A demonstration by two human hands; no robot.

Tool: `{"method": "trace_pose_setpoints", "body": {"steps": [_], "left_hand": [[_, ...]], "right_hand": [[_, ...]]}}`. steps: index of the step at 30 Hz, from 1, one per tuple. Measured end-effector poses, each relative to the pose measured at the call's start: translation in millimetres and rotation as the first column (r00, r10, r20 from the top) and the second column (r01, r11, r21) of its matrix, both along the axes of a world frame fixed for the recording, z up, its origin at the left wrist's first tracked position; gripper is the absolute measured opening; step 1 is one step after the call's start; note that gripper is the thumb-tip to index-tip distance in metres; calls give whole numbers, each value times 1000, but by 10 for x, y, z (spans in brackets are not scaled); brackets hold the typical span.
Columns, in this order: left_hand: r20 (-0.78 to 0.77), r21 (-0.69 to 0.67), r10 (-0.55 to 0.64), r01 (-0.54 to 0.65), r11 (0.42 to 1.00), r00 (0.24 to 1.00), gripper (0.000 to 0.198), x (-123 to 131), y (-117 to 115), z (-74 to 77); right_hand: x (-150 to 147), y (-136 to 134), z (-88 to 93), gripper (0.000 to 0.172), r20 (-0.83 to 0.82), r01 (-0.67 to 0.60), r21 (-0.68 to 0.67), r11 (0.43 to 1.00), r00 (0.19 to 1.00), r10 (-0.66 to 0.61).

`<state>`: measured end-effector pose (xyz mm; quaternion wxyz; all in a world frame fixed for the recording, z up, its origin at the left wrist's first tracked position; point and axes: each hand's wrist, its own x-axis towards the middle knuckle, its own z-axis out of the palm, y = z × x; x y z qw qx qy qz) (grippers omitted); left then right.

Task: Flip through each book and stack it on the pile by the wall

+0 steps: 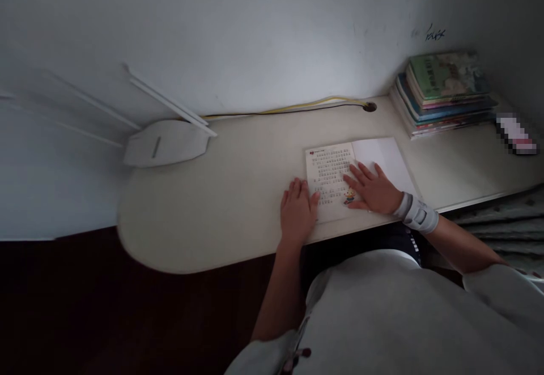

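An open book (331, 165) lies flat near the front edge of the desk. Its left page carries printed text and a small cartoon figure; the right page looks blank. My left hand (297, 205) rests beside the book's left edge, fingers stretched forward on the desk and the thumb on the page margin. Across the middle of the book lies my right hand (376, 188), palm down with its fingers spread over both pages. A grey wristband (416, 212) wraps the right wrist.
A stack of books (446, 89) stands at the back right, beside a pixelated object (516, 134). Yellow and black cables (272, 110) run along the wall to a hole (369, 106) in the desk (204, 211). A white router with antennas (170, 143) sits at the back left.
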<state>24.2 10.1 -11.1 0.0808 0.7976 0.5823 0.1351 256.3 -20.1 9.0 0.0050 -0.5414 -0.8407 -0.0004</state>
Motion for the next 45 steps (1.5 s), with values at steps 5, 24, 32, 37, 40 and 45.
{"method": "trace_pose_setpoints", "body": {"steps": [5,24,32,37,40,45], "left_hand": [[-55,5,6,-6,1000,998,62,28,-23,29],[-41,86,19,-16,996,999,50,0,-73,51],[-228,121,-161,192,974,960,41,-77,-748,305],[-132,115,-244,260,959,961,39,-24,-568,337],[-129,125,-88,104,987,988,54,-6,-420,165],[-92,128,-41,53,990,995,68,-34,-447,-89]], "right_hand": [[15,43,28,80,3,27,-9,1000,1000,-27],[-392,-15,213,79,24,13,-73,997,1000,-11],[60,141,409,62,15,-232,-270,935,969,245],[-204,174,455,60,2,26,-69,997,1000,-26],[-497,79,264,85,-24,23,-62,998,999,-24],[-534,55,83,88,-43,1,-77,997,999,-4]]}}
